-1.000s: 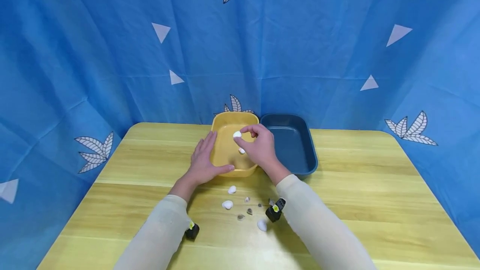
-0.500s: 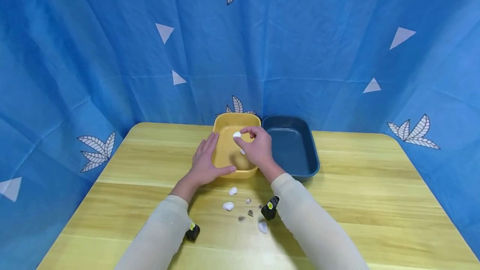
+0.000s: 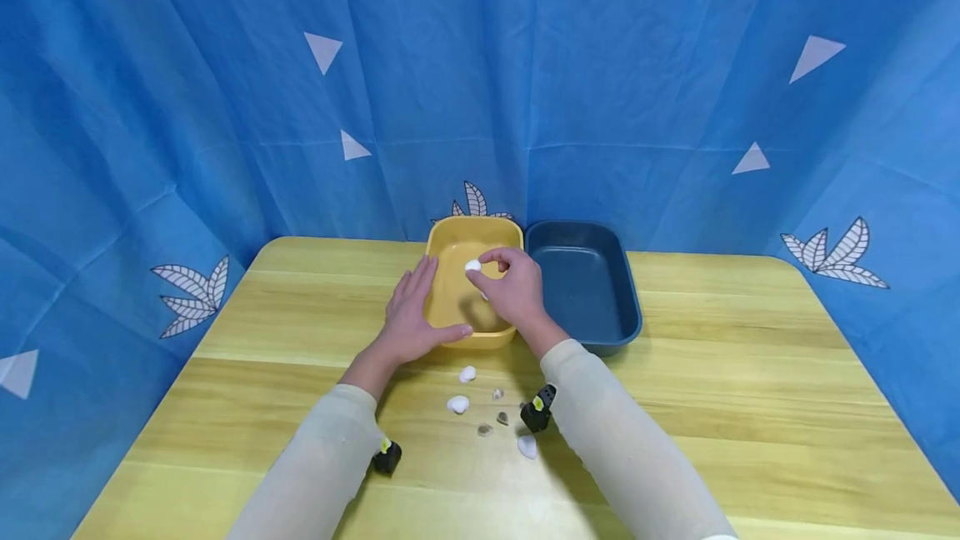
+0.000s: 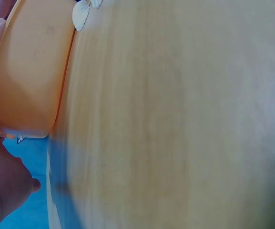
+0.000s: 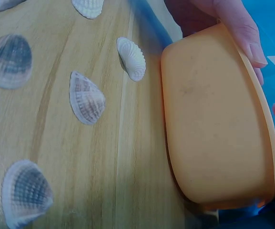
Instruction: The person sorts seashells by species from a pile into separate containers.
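1. The person's right hand (image 3: 517, 288) is pinching a small, white, rounded shell (image 3: 473, 266) between thumb and pointing finger. Its grip is nearly closed, with just the shell filling the gap.
2. That shell is hanging over the inside of a yellow, box-shaped plastic bin (image 3: 452, 294) with round corners. It is staying clear of the bin's floor.
3. The left hand (image 3: 411, 325) is resting on the yellow bin. Its fingers are lying straight along the left side, and its thumb is touching the front rim. Its grip is spread wide and is not curling around anything.
4. A little white thing (image 3: 485, 297) is peeking out inside the yellow bin, just beside the right hand, which is hiding most of it.
5. A dark blue, box-shaped plastic bin (image 3: 588, 290) is standing just to the right of the yellow one.
6. In front of the yellow bin, more shells are lying apart on the light, wood-patterned worktop (image 3: 750, 390). Two white shells (image 3: 458, 404) are sitting nearest the left arm, some small brownish-grey shells (image 3: 502, 418) are lying in the middle, and a pale, flat shell (image 3: 527, 447) is lying closest to the person.
7. A blue cloth (image 3: 622, 90) with white leaves and triangles is hanging behind everything.
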Tool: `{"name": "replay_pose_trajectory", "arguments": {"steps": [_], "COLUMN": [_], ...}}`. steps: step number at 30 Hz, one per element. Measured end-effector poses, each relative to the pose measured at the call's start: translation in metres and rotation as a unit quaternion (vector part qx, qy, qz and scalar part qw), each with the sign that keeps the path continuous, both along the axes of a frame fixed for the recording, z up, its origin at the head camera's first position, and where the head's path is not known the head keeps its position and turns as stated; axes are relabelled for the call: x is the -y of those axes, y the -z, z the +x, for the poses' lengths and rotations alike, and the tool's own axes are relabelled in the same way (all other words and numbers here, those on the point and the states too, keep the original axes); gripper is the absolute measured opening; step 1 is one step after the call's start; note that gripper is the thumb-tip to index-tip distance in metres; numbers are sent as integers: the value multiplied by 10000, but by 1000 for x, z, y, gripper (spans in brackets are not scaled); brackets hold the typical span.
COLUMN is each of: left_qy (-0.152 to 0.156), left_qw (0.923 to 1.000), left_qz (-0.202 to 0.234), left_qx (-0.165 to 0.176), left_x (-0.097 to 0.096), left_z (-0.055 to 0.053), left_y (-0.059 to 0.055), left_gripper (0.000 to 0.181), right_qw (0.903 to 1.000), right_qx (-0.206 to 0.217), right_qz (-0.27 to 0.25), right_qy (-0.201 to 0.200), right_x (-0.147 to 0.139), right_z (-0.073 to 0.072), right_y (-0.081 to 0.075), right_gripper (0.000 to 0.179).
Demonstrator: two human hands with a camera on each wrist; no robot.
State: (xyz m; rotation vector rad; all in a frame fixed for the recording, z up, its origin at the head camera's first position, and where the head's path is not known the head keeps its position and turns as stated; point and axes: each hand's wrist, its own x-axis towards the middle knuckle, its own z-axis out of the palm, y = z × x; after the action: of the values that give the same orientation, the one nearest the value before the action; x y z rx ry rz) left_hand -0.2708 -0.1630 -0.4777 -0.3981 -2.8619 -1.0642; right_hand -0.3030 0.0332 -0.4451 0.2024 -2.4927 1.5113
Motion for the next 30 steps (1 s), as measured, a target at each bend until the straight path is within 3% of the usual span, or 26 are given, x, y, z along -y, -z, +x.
{"name": "replay_pose_trajectory", "arguments": {"steps": [9,18,30], "left_qy": [59,-4,-44], "left_qw": [9999,10000,10000], "left_qz": [74,54,6], "left_qx": [-44,-5,-30], "left_x": [-1,-2,-1], "left_z": [0,0,0], "left_y": [-1,0,-1], "left_gripper": [124,122,123], "right_qw": [9998,9999,9993], "right_qx": [-61,-3,-258], "right_qz": [175,-127,-237], "right_qy": [-4,31,115], "right_x": [-2,-4,-14], "right_z": [-1,0,7], "right_y": [-4,-3,-20], "right_gripper": [27,36,28]}}
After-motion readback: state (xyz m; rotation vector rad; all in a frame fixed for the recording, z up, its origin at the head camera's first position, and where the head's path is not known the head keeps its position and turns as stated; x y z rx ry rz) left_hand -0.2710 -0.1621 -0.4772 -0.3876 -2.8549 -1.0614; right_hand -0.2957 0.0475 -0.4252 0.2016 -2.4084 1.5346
